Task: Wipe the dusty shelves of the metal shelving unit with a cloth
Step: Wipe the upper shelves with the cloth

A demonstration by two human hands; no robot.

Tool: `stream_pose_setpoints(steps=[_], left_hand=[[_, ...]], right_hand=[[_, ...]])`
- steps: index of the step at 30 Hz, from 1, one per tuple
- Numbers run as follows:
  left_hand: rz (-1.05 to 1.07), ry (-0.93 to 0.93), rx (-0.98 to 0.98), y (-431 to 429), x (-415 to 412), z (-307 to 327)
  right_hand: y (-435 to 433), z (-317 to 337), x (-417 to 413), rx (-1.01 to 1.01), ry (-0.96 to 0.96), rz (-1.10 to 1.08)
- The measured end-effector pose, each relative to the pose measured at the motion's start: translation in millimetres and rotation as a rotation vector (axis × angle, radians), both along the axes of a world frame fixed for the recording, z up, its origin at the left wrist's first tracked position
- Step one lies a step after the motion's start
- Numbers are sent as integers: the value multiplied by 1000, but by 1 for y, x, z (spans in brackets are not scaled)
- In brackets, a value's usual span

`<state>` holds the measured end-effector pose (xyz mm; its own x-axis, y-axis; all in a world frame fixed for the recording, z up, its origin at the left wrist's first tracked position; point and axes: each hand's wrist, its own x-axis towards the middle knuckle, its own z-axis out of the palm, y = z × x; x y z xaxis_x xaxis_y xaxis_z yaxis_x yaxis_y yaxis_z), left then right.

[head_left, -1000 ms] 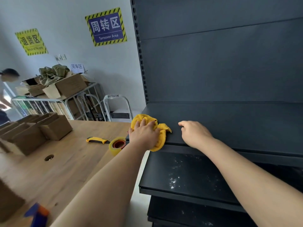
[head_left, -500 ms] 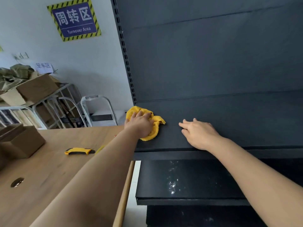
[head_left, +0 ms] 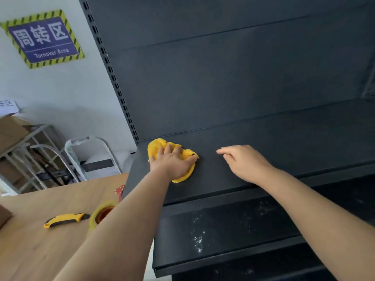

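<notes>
1. Cloth (head_left: pixel 156 148): bright yellow and fluffy, bunched into a rumpled wad. It lies flat on the upper shelf near that shelf's left end, close to the back panel. The left hand (head_left: pixel 174 165) presses down on it, palm down and fingers spread, so only its edges show around the hand.
2. Upper shelf (head_left: pixel 213 179): dark matte metal, level, its surface looking clean.
3. Lower shelf (head_left: pixel 233 226): the same dark metal, jutting farther forward, speckled with white dust in patches near the middle.
4. Back panel (head_left: pixel 223 78): dark, upright, with horizontal seams.
</notes>
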<state>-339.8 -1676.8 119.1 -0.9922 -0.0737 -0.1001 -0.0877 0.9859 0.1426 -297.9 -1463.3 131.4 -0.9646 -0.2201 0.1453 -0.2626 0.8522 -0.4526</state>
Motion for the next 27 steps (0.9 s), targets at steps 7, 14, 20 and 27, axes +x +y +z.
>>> stream_pose_setpoints(steps=[7, 14, 20, 27], left_hand=[[-114, -10, 2, 85, 0, 2], [-211, 13, 29, 182, 1, -1], [-257, -3, 29, 257, 5, 1], [-308, 15, 35, 322, 15, 1]], right_hand=[[73, -4, 21, 96, 33, -159], [169, 0, 43, 130, 23, -320], [234, -12, 45, 145, -1, -347], [274, -29, 40, 44, 22, -209]])
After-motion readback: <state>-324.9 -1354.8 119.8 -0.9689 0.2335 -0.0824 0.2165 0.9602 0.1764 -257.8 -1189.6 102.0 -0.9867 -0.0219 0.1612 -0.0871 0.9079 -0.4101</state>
